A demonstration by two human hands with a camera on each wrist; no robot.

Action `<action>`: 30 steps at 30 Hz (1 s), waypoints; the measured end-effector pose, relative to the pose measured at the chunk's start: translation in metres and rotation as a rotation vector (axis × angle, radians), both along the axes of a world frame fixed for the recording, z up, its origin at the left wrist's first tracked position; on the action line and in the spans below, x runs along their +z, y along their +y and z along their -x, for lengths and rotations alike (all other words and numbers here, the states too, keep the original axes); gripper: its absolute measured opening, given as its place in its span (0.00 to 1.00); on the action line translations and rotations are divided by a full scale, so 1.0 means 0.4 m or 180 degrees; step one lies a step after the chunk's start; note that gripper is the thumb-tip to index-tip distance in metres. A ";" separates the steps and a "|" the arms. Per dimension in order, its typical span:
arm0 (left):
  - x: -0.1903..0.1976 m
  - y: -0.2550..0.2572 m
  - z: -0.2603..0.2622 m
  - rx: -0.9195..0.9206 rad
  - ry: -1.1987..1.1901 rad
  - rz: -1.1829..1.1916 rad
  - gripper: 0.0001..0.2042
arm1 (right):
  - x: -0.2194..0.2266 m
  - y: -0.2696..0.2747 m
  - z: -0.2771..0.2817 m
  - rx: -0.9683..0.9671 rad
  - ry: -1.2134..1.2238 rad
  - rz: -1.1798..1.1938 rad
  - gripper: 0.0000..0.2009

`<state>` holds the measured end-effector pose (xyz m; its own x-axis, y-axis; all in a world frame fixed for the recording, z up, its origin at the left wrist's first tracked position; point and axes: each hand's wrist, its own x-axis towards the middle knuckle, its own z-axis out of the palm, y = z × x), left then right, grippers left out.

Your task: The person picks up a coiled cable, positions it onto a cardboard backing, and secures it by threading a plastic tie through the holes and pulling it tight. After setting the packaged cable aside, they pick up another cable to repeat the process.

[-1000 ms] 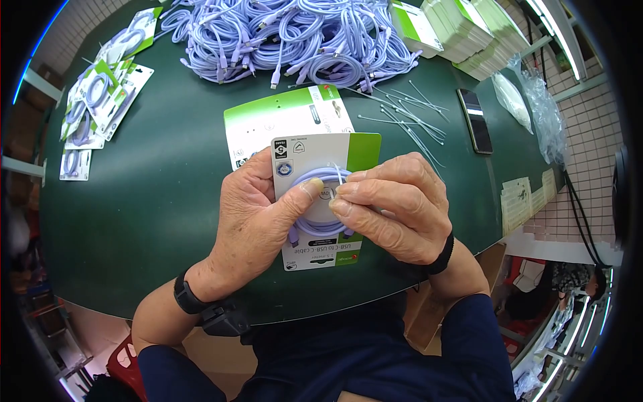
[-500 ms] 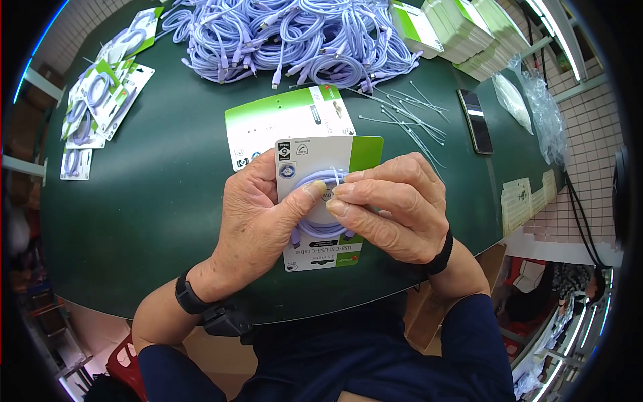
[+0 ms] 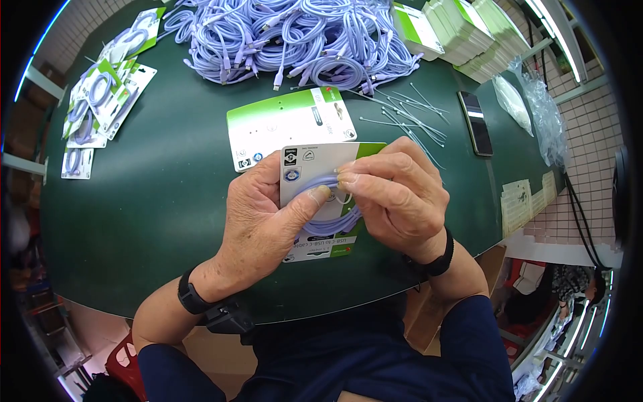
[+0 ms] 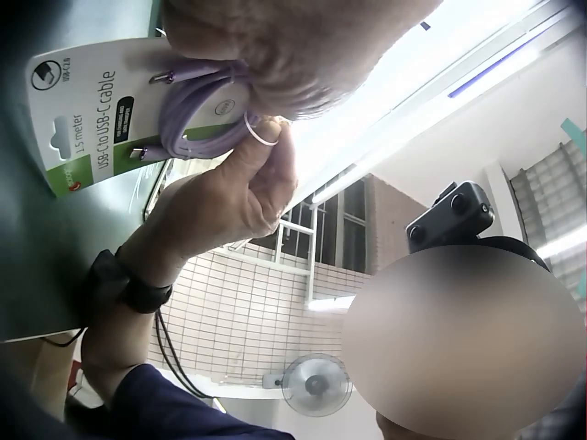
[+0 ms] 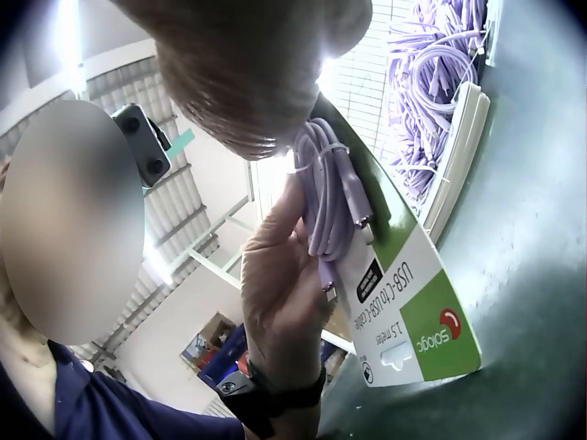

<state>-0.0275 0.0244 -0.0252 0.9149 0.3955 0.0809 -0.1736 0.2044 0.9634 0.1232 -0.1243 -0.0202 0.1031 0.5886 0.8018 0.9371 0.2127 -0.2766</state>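
Observation:
My left hand [image 3: 258, 211] grips a white-and-green packaging card [image 3: 325, 157], its thumb pressing a coiled lilac USB-C cable [image 3: 328, 226] against the card's face. The fingertips of my right hand [image 3: 408, 194] pinch a thin white cable tie [image 3: 347, 199] at the top of the coil. In the left wrist view the cable tie [image 4: 262, 139] curves out in a loop by the thumb. Both cable plugs point toward the hanger-hole end of the card [image 5: 426, 344], as the right wrist view shows. Behind, a second card [image 3: 288, 124] lies flat on the table.
A heap of lilac cables [image 3: 288, 40] fills the far side, with stacked cards [image 3: 462, 30] to its right. Loose cable ties [image 3: 412, 117], a phone [image 3: 475, 120] and plastic bags [image 3: 512, 104] lie rightward. Cards with cables [image 3: 100, 94] are piled on the left of the green table [image 3: 154, 221].
My right fingers have shifted on the cable tie, whose upright end is now covered and whose loop shows below them. The held card has tilted, and its lower end has risen slightly.

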 end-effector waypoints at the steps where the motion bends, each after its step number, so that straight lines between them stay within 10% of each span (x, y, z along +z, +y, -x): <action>1: -0.001 0.000 -0.001 0.0001 -0.0005 -0.0003 0.16 | -0.001 0.002 -0.001 -0.0026 0.0076 -0.0015 0.17; 18: -0.011 0.006 -0.004 0.0064 0.0165 -0.0032 0.16 | 0.018 0.003 0.003 -0.0090 -0.0492 0.0323 0.15; 30: -0.007 0.022 -0.009 -0.0100 0.0167 -0.0090 0.17 | 0.040 -0.006 -0.021 0.0384 0.0893 0.0687 0.14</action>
<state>-0.0239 0.0330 -0.0279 0.9301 0.3648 0.0434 -0.1167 0.1815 0.9764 0.1318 -0.1266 -0.0041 0.2210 0.7623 0.6084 0.7902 0.2256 -0.5697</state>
